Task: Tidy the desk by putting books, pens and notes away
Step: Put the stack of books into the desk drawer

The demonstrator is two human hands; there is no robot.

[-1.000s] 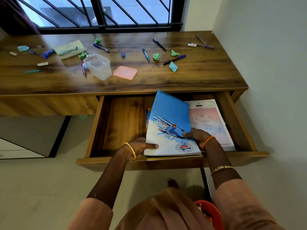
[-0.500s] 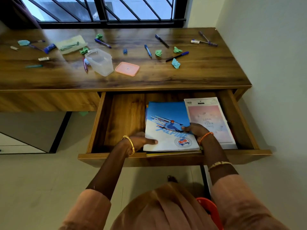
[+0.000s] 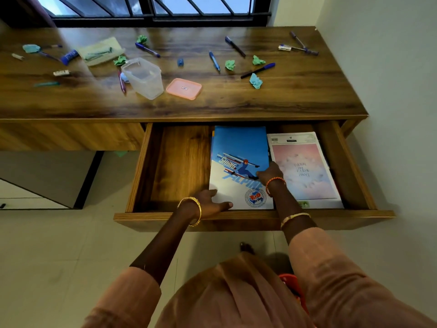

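Books step about done; blue ski-print book (image 3: 238, 166) lies flat in the open wooden drawer (image 3: 182, 162), on top of a stack whose edges peek out at its left side; left grip (image 3: 208, 204) sits at the book's near-left corner, fingers fairly straight and resting on the cover, not curled round it; right grip (image 3: 269, 172) is on the book's right edge, fingertips pressing down on the cover, holding nothing; just right of the right grip, a pink-and-white notebook (image 3: 305, 169) lies flat, touching or nearly touching the blue one; judgement: hands are squaring the stack, next move is to let go and reach up past the drawer to the counter (image 3: 295, 95) for pens and notes; ahead of both grips on the counter: clear plastic tub (image 3: 144, 78), rectangular with thin, flexible-looking walls, its pink lid (image 3: 184, 88) off and beside it; slim blue pens, e.g. (image 3: 214, 60), scattered; crumpled green and teal paper notes, e.g. (image 3: 256, 80), light and irregular, need a pinch; counter is glossy wood grain, so pens may roll or slide.
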